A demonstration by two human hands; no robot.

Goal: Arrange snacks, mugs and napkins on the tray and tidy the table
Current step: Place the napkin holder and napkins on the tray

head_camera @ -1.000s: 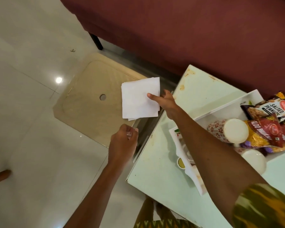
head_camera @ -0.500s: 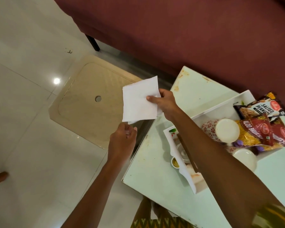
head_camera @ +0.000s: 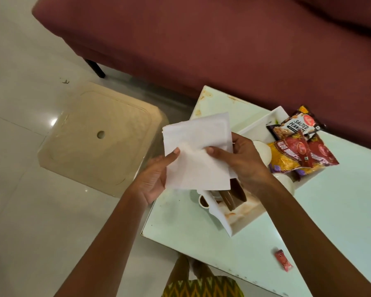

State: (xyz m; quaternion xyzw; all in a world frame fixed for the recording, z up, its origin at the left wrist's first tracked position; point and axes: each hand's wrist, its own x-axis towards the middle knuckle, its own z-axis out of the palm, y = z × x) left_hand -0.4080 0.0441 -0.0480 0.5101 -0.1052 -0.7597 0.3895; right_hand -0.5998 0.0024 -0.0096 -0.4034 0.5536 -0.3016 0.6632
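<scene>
Maroon sofa [head_camera: 223,39] up top, pale bench [head_camera: 330,211] below it, white tray [head_camera: 253,219] resting on the bench with snack packets [head_camera: 302,151] piled inside. Both hands up: left hand [head_camera: 152,181] and right hand [head_camera: 242,161] each pinch the white napkins [head_camera: 197,151], held above the tray's near-left corner.

Three snack packets [head_camera: 302,151], two mugs [head_camera: 262,152], one tray [head_camera: 257,127], one sachet [head_camera: 283,260].

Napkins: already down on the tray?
No: the napkins are held in the air between the left hand and right hand, above the near end of the tray.
</scene>
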